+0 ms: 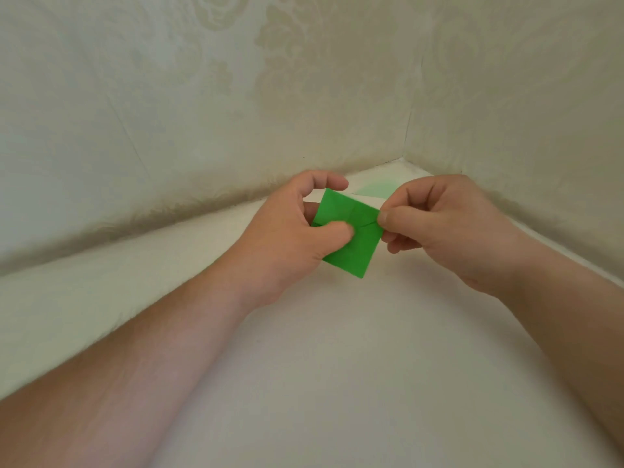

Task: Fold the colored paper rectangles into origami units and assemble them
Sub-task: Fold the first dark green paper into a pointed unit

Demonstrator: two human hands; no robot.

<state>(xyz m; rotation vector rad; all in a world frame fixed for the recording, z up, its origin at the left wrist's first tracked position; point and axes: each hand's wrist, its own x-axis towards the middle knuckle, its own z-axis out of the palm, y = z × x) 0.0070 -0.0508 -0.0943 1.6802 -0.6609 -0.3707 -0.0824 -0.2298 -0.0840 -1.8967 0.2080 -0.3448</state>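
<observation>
Green paper (pixel 347 231) folded square w/ creases, pinched by both hands.

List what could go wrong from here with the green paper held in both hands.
The right hand pinches only the green paper's right edge at a crease; a pull might tear or skew it. The left hand's thumb covers the centre, so misaligned flaps could go unseen. Held off the table, creases may come out soft.
</observation>
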